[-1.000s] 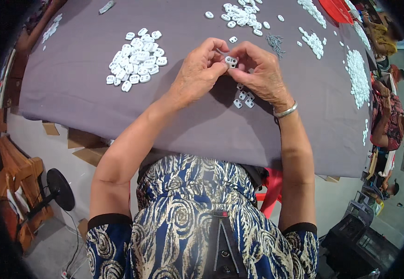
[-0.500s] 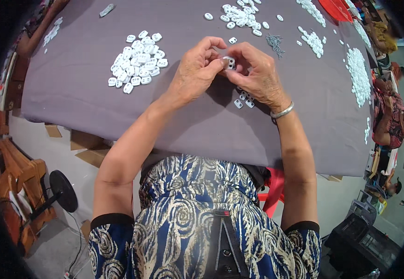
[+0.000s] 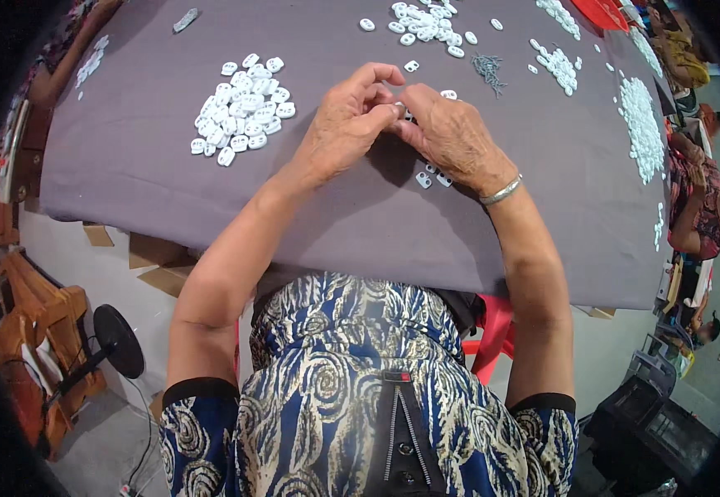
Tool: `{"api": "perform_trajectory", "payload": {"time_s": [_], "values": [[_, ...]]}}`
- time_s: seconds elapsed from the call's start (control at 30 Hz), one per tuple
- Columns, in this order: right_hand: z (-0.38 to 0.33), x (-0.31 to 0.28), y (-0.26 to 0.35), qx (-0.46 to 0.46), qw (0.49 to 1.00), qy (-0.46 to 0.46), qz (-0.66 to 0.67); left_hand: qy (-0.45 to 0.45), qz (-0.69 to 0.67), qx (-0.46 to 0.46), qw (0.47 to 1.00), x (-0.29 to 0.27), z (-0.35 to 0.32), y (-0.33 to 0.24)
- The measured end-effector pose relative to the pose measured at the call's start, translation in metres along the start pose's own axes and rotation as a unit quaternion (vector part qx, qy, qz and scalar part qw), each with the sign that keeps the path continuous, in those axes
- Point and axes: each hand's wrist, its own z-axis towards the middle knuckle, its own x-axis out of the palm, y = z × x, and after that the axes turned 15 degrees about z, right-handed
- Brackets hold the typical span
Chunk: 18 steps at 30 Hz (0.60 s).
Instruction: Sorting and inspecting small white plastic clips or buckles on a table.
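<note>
Between the fingertips of both my hands, over the cloth, is a small white two-holed cord lock [image 3: 408, 115], now mostly covered by fingers. My left hand [image 3: 345, 120] pinches it from the left with thumb and forefinger. From the right, my right hand [image 3: 459, 137] closes its thumb and fingers over it, a silver bangle on the wrist. Several small white holed pieces [image 3: 424, 179] lie just under the right hand. To the left sits a heap of finished-looking white two-holed cord locks [image 3: 248, 103]. One loose white piece [image 3: 411, 65] rests beyond the hands.
A grey cloth [image 3: 318, 224] covers the table. Beyond the hands are a pile of white oval pieces [image 3: 426, 23] and a tangle of small grey springs [image 3: 489, 73]. More white heaps [image 3: 641, 124] lie right, near a red tray [image 3: 600, 12]. Other people sit at the right.
My right hand has turned and its fingers have closed further over the cord lock, hiding most of it. The left hand keeps its pinch.
</note>
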Motion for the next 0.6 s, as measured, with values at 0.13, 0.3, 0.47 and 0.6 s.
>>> {"api": "perform_trajectory", "payload": {"time_s": [0.13,0.3,0.47,0.6], "values": [[-0.001,0.005,-0.004,-0.004,1.000,0.007,-0.005,0.006,-0.017,-0.017,1.000,-0.001,-0.002,-0.006],[-0.001,0.008,-0.001,0.003,1.000,-0.009,0.021,0.006,-0.081,-0.025,0.996,0.001,0.000,-0.002],[0.000,0.008,0.004,0.019,0.999,-0.021,0.043,-0.018,-0.052,-0.003,0.999,0.002,0.000,-0.001],[0.005,0.012,0.023,0.004,0.986,-0.072,0.151,-0.115,-0.077,0.059,0.989,0.010,-0.003,-0.002]]}}
